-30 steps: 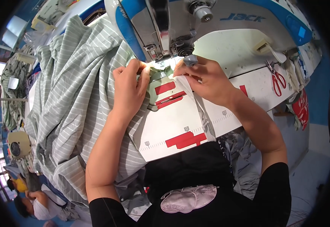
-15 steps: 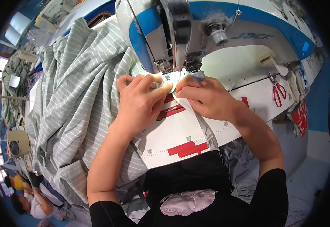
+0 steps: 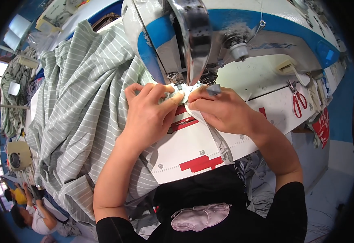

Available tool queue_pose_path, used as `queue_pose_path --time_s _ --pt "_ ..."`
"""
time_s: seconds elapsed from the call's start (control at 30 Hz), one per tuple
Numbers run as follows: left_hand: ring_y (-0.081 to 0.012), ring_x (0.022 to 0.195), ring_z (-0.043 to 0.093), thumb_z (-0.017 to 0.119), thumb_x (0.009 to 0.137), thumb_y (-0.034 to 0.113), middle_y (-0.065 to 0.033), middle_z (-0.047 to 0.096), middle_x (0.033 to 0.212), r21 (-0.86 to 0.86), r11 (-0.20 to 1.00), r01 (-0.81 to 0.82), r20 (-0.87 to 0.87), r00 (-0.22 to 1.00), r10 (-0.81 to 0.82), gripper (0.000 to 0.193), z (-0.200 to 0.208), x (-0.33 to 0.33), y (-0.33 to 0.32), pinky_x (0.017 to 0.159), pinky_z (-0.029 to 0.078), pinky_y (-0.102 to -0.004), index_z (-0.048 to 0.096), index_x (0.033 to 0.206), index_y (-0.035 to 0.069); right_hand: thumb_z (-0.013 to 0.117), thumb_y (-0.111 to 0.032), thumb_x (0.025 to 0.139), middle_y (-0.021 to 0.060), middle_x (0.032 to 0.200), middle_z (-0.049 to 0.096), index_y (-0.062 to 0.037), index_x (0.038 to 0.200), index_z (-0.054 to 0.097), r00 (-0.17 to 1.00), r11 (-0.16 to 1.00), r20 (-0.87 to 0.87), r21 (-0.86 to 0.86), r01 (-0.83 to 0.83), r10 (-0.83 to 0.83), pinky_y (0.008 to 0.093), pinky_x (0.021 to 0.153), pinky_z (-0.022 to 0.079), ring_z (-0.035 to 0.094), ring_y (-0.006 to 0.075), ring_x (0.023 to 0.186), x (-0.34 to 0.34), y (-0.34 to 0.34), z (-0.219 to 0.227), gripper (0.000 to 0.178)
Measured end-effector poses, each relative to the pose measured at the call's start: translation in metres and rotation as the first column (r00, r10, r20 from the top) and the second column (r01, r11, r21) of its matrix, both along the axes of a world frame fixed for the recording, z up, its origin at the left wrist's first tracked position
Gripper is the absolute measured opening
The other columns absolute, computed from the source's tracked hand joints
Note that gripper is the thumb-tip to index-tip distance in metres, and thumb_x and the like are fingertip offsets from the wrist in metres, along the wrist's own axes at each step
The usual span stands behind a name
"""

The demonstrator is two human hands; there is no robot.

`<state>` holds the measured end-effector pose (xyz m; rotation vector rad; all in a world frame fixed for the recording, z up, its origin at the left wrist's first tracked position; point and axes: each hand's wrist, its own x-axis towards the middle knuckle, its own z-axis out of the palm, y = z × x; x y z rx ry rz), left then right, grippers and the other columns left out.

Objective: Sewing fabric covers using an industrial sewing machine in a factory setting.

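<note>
Under the head of a white and blue sewing machine, both my hands work close together at the needle area. My left hand is closed, its thumb and fingers pinching the pale edge of the cloth by the presser foot. A large grey-green cloth with white stripes lies heaped to the left of that hand. The right hand is closed too, gripping a narrow fabric strip, which trails down to the table's near edge. My fingers and the machine head partly hide the needle and the cloth there.
Red-handled scissors lie right on the white table, which bears ruler marks and red tape. A grey knob-like part sits just above my right fingers. Folded cloth pieces lie far right. Another person is at lower left.
The machine head sits slightly lower and further right in the picture, as the view has shifted a little. My hands keep nearly the same pinch beside the presser foot.
</note>
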<state>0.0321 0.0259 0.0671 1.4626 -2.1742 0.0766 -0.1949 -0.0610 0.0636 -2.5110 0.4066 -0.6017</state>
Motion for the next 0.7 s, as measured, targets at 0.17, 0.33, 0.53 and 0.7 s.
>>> queue_pose_path --time_s 0.17,0.33,0.53,0.7 --pt "-0.0182 0.097 0.06 0.075 0.075 0.008 0.0001 0.065 0.105 -0.002 1.0 -0.002 -0.016 1.0 0.002 0.034 0.004 0.002 0.001 0.089 0.034 -0.0442 0.076 0.107 0.017 0.072 0.003 0.079 0.0116 0.11 0.068 -0.0013 0.103 0.071 0.981 0.994 0.179 0.074 -0.082 0.067 0.0362 0.074 0.056 0.069 0.0271 0.091 -0.005 0.025 0.033 0.024" --pt "-0.0186 0.098 0.06 0.074 0.075 0.007 0.0001 0.064 0.105 -0.022 1.0 0.003 -0.038 0.999 -0.003 0.035 -0.003 0.002 0.007 0.089 0.034 -0.0451 0.075 0.109 0.017 0.07 0.0 0.089 0.0195 0.096 0.07 0.0014 0.1 0.072 0.43 0.491 0.893 0.315 -0.812 0.137 0.0385 0.06 0.054 0.067 0.0307 0.072 -0.012 0.099 0.083 0.011" --pt "-0.0186 0.099 0.06 0.073 0.076 0.008 0.0003 0.062 0.107 -0.018 1.0 0.001 -0.062 0.998 -0.003 0.039 -0.008 0.002 0.01 0.09 0.034 -0.0463 0.073 0.113 0.018 0.063 -0.002 0.096 0.018 0.084 0.066 -0.0038 0.106 0.076 0.227 0.47 0.963 0.135 -0.872 0.144 0.0283 0.041 0.039 0.055 0.0185 0.05 0.022 0.13 0.134 0.016" --pt "-0.0185 0.1 0.059 0.074 0.077 0.008 0.0005 0.061 0.109 -0.028 1.0 0.001 -0.074 0.997 -0.003 0.039 -0.012 0.005 0.01 0.09 0.034 -0.0466 0.072 0.115 0.018 0.062 0.0 0.097 0.0184 0.084 0.063 -0.0031 0.11 0.075 0.265 0.366 0.934 0.166 -0.916 0.24 0.029 0.041 0.039 0.055 0.0199 0.051 0.03 0.132 0.151 0.019"
